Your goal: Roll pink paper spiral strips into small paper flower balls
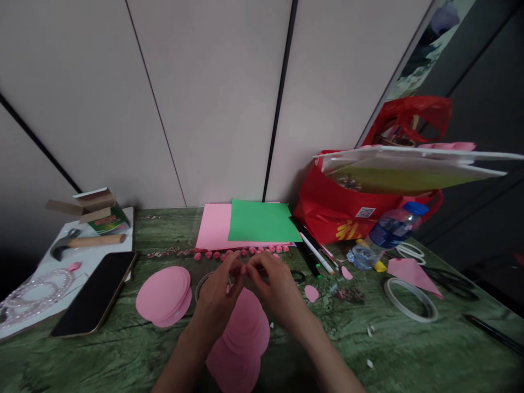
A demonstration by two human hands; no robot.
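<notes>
Above the middle of the table, my left hand (216, 286) pinches a small pink paper roll (243, 269) between thumb and fingers. My right hand (277, 281) meets it from the other side, its thumb and fingertips closed at the roll's edge. Under my hands lies a fanned pile of pink paper discs (241, 338). A tape roll (201, 286) is partly hidden behind my left hand. Just beyond my fingertips runs a row of several small pink rolls (208, 255), in front of the green paper sheet (264, 221) and pink paper (213, 221).
Left are another stack of pink discs (164, 295), a phone (96, 295), a hammer (88, 241) and an opened box (104, 213). Right are pens (317, 254), a bottle (382, 237), a red bag (327, 199), a tape ring (409, 300) and black-handled scissors (454, 284). A panelled wall stands behind.
</notes>
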